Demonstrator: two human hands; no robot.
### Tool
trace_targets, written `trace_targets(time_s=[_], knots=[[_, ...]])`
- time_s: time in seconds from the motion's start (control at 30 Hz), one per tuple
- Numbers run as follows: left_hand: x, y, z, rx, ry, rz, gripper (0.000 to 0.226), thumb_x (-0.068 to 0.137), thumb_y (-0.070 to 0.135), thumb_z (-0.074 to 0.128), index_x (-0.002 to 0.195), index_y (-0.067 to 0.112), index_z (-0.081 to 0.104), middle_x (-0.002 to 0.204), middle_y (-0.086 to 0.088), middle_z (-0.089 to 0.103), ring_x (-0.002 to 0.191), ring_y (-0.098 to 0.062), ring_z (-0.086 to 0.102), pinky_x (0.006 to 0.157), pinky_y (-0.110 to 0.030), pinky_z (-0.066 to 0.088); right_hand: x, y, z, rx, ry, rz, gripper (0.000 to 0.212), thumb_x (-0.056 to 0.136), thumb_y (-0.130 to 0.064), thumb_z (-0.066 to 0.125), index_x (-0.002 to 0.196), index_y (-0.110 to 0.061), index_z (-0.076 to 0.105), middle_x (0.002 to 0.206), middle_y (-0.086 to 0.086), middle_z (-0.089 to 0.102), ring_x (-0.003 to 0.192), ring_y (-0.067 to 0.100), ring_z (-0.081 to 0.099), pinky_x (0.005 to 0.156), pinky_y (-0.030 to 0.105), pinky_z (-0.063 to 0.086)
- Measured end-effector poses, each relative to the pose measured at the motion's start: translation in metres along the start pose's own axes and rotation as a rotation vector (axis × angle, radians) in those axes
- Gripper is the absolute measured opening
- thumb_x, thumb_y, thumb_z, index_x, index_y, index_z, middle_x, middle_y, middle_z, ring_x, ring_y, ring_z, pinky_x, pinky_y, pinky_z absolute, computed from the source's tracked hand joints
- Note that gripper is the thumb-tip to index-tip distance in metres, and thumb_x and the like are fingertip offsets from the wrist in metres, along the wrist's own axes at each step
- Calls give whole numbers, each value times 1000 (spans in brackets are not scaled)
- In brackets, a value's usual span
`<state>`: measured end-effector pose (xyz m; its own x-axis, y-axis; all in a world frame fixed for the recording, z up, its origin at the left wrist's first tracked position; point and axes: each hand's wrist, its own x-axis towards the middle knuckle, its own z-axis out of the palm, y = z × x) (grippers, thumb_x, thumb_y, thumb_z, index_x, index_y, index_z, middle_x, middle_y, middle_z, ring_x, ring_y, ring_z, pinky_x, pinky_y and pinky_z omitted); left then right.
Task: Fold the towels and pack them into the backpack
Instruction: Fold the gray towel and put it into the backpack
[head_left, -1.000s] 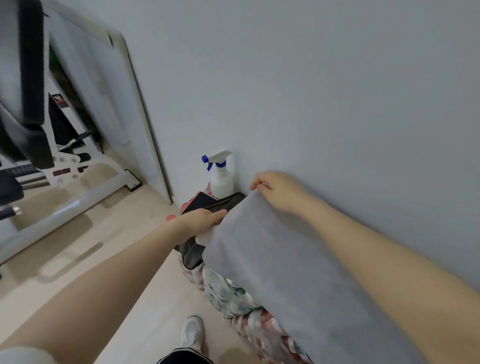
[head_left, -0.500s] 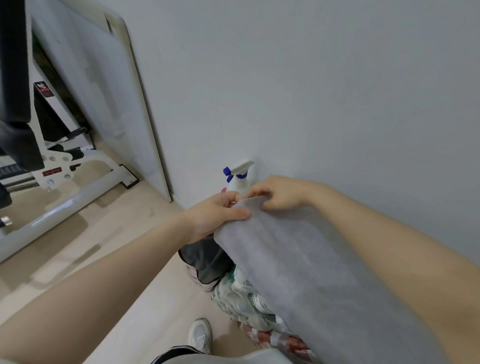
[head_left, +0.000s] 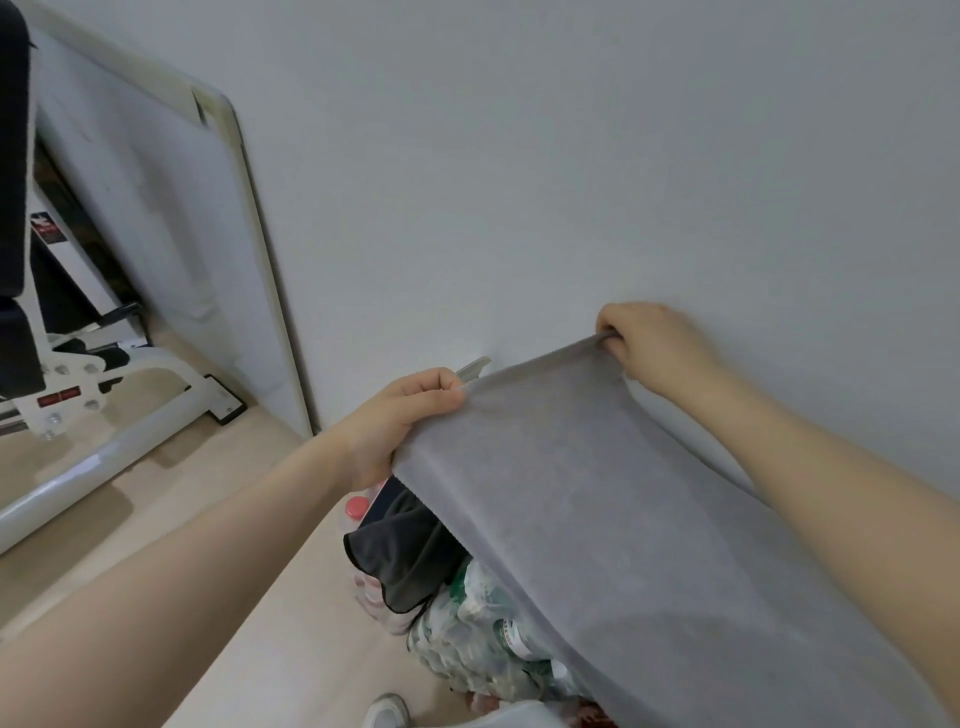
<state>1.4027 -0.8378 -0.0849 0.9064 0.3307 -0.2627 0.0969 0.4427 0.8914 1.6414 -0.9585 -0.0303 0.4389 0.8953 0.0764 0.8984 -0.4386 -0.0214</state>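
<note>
The towel is judged to be light, soft and limp: between the two hands its far edge is drawn nearly straight, while the rest drapes down toward the person in a smooth curve, so no shape would be kept without support. It is best taken at the corners of one edge, as is done now, since a hold in the middle would let the sides droop and spoil a fold. The cloth looks matt and not slippery, and no care against breakage is called for.

A corner is pinched by the left hand between thumb and curled fingers. The opposite corner is gripped by the right hand, with the fingers curled over a bunched bit of the edge.

The towel is plain grey, finely napped, without visible pattern or border, and unfolded. It hangs from both hands, close to the wall beyond them. Under the left hand a dark cloth is seen below the towel's edge. No backpack can be made out.
</note>
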Motion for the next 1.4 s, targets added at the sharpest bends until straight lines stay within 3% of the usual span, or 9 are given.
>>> trace_targets(time_s=[0.13,0.27,0.43,0.53,0.73,0.93,1.13,1.27,1.4], knots=[[-7,16,-4,-65,73,120,12,71,22,57,59,23,59,60,5,59,52,-7,56,47,-15,45,18,-26,-12,283,177,67,11,88,-6,44,93,-9,53,79,18,67,71,33,65,72,42,52],[-18,25,8,-102,26,190,11,72,19,53,63,20,60,64,4,63,56,-9,60,52,-17,49,18,-31,-28,150,252,41,16,93,-19,47,100,-6,52,98,18,64,91,35,58,67,33,37],[-34,2,51,-63,-154,151,6,63,22,67,66,19,63,68,0,64,60,-12,62,56,-19,51,-38,4,-38,42,135,-33,19,94,-23,49,99,-7,57,98,15,63,81,31,55,71,35,39],[-40,-15,90,28,-190,91,10,59,26,67,66,19,63,66,-1,58,58,-12,55,55,-21,45,-84,36,-39,88,69,-21,16,91,-14,53,100,-5,64,98,16,63,92,32,58,80,33,40],[-59,-48,184,145,-376,-2,16,67,12,60,56,22,67,51,9,58,46,-1,53,45,-11,43,-188,83,-53,392,161,251,29,83,2,48,101,-8,69,101,4,67,92,16,58,84,20,39],[-78,-83,268,264,-605,-100,23,73,7,56,60,21,68,55,9,61,48,1,56,49,-10,45,-282,123,-61,782,291,505,8,82,-5,62,88,-10,64,74,1,62,75,21,58,75,34,52],[-87,-138,323,557,-774,-217,17,85,3,58,73,15,58,54,19,55,52,6,49,56,-5,38,-355,154,-33,525,59,662,42,81,-8,66,122,-7,59,128,7,57,118,22,52,90,25,39],[-81,-174,337,907,-846,-256,15,86,11,60,74,20,59,61,17,52,56,5,45,59,-7,35,-378,163,-14,454,-56,711,21,78,-4,62,95,7,68,102,22,68,92,34,61,78,36,48],[-70,-183,336,1214,-823,-278,13,90,23,55,93,16,65,71,13,57,62,-1,49,60,-11,40,-385,163,9,412,-210,726,15,79,-8,62,77,6,65,79,13,60,72,21,52,57,29,37]])
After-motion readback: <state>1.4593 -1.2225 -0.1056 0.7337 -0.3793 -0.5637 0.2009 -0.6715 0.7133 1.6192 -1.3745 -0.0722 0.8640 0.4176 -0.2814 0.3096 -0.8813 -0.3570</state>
